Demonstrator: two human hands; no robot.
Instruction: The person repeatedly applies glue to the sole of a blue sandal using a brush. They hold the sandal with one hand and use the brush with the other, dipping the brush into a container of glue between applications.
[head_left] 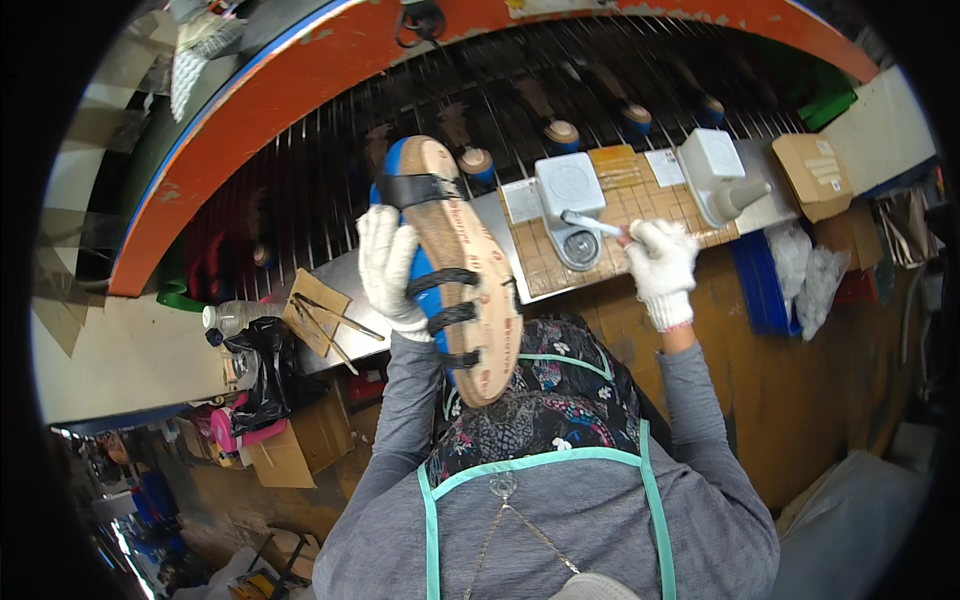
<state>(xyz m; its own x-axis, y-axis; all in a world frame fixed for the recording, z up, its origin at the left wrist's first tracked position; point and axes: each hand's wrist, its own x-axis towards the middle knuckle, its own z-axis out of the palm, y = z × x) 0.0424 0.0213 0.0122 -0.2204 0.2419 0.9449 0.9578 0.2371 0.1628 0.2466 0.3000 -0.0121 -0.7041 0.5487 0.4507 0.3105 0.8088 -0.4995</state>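
My left hand (388,262), in a white knit glove, is closed on the side of a sandal on a blue shoe last (462,275). Its tan insole faces up, with black straps wrapped over the edges. In my gloved right hand (662,262) is a brush (592,223) with a pale handle. Its tip end reaches to the round cup of a white glue pot (570,190); the bristles are hard to make out. To the right of that pot stands a second white pot (712,165) with a grey cone-shaped piece on its front.
Both pots stand on a taped cardboard mat (622,205). Beyond it, rods carry several more blue lasts (562,135) under an orange machine frame (225,150). Sticks lie on a cardboard piece (318,310) at left, near a black bag (275,365). A blue bin (762,285) hangs at right.
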